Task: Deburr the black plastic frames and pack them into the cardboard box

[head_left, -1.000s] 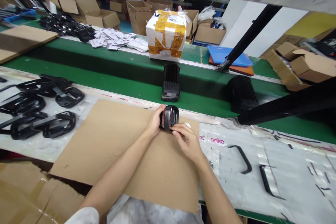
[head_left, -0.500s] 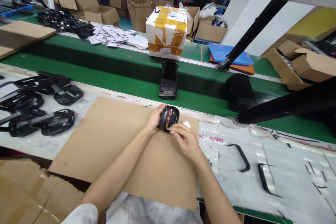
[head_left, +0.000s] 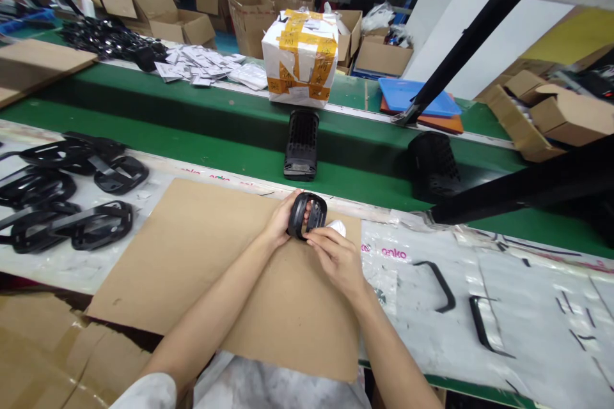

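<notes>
left hand (head_left: 279, 220) clamped on black plastic oval frame (head_left: 298, 217), fingers wrapped around its left side. right hand (head_left: 336, 260) pinching same frame from lower right, fingertips (head_left: 311, 238) on its bottom edge. both hands close together, frame held between them, tilted, right at top edge of cardboard sheet (head_left: 192, 262); contact with sheet unclear. small white scrap (head_left: 337, 227) just right of frame, beside right hand, material hard to tell. both forearms lying across sheet.

left of sheet: more black plastic frames (head_left: 81, 222) in loose overlapping rows on white plastic film (head_left: 62, 268). right of sheet: two black curved strips (head_left: 444, 282), (head_left: 477, 326) on same film, well apart from hands. beyond sheet: green conveyor belt (head_left: 192, 147) with black perforated housing (head_left: 301, 144) straight past top edge, second black perforated housing (head_left: 432, 163) farther right. farther past sheet: white box wrapped in yellow tape (head_left: 300, 57), loose white cards (head_left: 196, 64), blue tray (head_left: 415, 96) on orange board (head_left: 432, 121), open cardboard boxes (head_left: 156, 6).
</notes>
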`<action>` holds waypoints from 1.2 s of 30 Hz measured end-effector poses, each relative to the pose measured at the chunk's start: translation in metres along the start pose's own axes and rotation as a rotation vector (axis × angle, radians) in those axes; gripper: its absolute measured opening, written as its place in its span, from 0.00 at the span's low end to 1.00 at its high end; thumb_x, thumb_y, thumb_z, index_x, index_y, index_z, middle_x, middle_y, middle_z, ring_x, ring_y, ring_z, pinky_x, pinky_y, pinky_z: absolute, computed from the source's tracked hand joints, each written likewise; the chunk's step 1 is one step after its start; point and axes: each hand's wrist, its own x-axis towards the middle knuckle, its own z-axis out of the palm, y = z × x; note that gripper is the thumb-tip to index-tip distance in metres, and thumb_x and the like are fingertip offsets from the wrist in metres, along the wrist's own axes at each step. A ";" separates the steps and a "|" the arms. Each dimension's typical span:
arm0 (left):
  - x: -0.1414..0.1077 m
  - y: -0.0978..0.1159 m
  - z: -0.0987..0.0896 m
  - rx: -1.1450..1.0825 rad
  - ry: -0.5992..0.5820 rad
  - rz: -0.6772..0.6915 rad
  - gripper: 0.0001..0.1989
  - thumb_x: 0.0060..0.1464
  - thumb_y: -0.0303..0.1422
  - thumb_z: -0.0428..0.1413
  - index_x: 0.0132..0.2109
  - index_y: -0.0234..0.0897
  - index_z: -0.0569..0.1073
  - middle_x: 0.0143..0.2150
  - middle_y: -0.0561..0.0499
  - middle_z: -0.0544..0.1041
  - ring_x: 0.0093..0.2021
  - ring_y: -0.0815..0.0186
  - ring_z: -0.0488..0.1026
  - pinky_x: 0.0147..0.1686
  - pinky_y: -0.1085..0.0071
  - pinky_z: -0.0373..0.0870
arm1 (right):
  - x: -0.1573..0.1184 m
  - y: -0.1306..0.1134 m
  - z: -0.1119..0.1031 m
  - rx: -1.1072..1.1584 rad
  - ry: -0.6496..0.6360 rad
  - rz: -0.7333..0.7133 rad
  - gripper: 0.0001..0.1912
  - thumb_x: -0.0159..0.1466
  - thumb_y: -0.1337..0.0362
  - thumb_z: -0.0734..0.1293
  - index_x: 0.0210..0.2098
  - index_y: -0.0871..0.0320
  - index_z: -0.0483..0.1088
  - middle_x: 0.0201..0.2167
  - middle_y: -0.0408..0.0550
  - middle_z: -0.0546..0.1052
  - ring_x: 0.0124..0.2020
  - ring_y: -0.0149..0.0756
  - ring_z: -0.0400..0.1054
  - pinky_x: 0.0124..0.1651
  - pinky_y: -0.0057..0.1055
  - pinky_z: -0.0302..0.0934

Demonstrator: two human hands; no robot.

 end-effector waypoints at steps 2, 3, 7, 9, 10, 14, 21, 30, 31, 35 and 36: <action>0.000 0.000 0.001 -0.013 0.006 0.010 0.24 0.49 0.52 0.67 0.32 0.33 0.75 0.24 0.52 0.74 0.22 0.71 0.68 0.23 0.75 0.65 | 0.000 0.000 0.000 -0.042 0.014 -0.029 0.16 0.73 0.68 0.65 0.54 0.46 0.79 0.47 0.48 0.82 0.45 0.37 0.79 0.51 0.34 0.74; -0.001 0.000 0.001 -0.022 0.011 0.010 0.23 0.50 0.51 0.67 0.32 0.33 0.75 0.24 0.52 0.74 0.22 0.71 0.68 0.23 0.75 0.65 | -0.001 0.000 0.000 -0.059 0.024 -0.043 0.16 0.73 0.69 0.65 0.54 0.46 0.79 0.47 0.48 0.82 0.46 0.37 0.79 0.51 0.34 0.74; -0.002 0.000 0.003 -0.042 0.049 -0.016 0.22 0.51 0.50 0.67 0.32 0.34 0.75 0.23 0.52 0.74 0.21 0.71 0.68 0.22 0.74 0.65 | -0.002 0.001 0.003 -0.094 0.075 -0.089 0.16 0.72 0.71 0.65 0.54 0.49 0.79 0.46 0.49 0.82 0.44 0.36 0.79 0.49 0.33 0.74; -0.004 0.001 0.004 -0.034 0.066 -0.033 0.21 0.53 0.50 0.66 0.33 0.34 0.75 0.23 0.52 0.74 0.20 0.71 0.68 0.21 0.74 0.65 | -0.003 0.001 0.005 -0.095 0.110 -0.116 0.17 0.71 0.72 0.66 0.54 0.50 0.78 0.46 0.50 0.82 0.43 0.36 0.79 0.47 0.33 0.75; -0.004 0.001 0.004 -0.027 0.065 -0.037 0.21 0.54 0.50 0.65 0.33 0.34 0.75 0.23 0.52 0.74 0.19 0.71 0.68 0.20 0.74 0.65 | -0.003 0.001 0.006 -0.089 0.134 -0.125 0.17 0.71 0.73 0.66 0.54 0.51 0.78 0.45 0.50 0.82 0.43 0.36 0.79 0.46 0.33 0.74; -0.007 -0.002 0.005 0.012 0.021 0.004 0.20 0.56 0.49 0.64 0.32 0.33 0.75 0.23 0.51 0.74 0.19 0.70 0.68 0.20 0.75 0.66 | -0.006 0.000 0.010 -0.032 0.219 -0.081 0.16 0.70 0.75 0.66 0.52 0.53 0.78 0.44 0.51 0.81 0.44 0.36 0.77 0.47 0.33 0.74; -0.005 -0.002 0.003 0.005 -0.025 -0.013 0.27 0.58 0.55 0.60 0.29 0.33 0.74 0.20 0.52 0.71 0.18 0.71 0.66 0.19 0.75 0.63 | -0.002 -0.005 0.009 0.045 0.123 0.052 0.12 0.72 0.69 0.66 0.48 0.52 0.80 0.44 0.50 0.81 0.43 0.37 0.78 0.47 0.35 0.75; -0.002 0.000 0.001 -0.025 0.030 -0.017 0.26 0.54 0.54 0.65 0.32 0.32 0.75 0.23 0.52 0.74 0.20 0.72 0.68 0.21 0.76 0.64 | 0.000 0.003 0.004 0.092 0.017 0.096 0.13 0.72 0.66 0.67 0.51 0.49 0.81 0.45 0.47 0.83 0.42 0.36 0.80 0.48 0.35 0.77; -0.002 -0.001 0.001 -0.041 0.030 -0.022 0.25 0.54 0.53 0.65 0.33 0.32 0.76 0.24 0.52 0.75 0.20 0.72 0.69 0.21 0.76 0.64 | -0.001 0.002 0.004 0.080 0.024 0.077 0.13 0.72 0.67 0.67 0.52 0.49 0.80 0.45 0.48 0.83 0.43 0.36 0.80 0.49 0.34 0.76; -0.001 -0.005 0.000 -0.107 0.096 -0.018 0.18 0.57 0.46 0.64 0.36 0.33 0.77 0.26 0.51 0.78 0.22 0.69 0.73 0.24 0.75 0.69 | -0.004 -0.002 0.011 -0.014 0.118 -0.051 0.16 0.71 0.72 0.66 0.54 0.51 0.78 0.45 0.49 0.82 0.44 0.35 0.79 0.48 0.32 0.75; -0.001 -0.005 -0.001 -0.128 0.125 -0.004 0.16 0.58 0.44 0.65 0.37 0.33 0.77 0.27 0.52 0.78 0.23 0.69 0.73 0.25 0.75 0.69 | -0.005 -0.003 0.012 -0.033 0.151 -0.078 0.17 0.71 0.73 0.66 0.55 0.51 0.78 0.46 0.49 0.82 0.44 0.35 0.79 0.47 0.32 0.75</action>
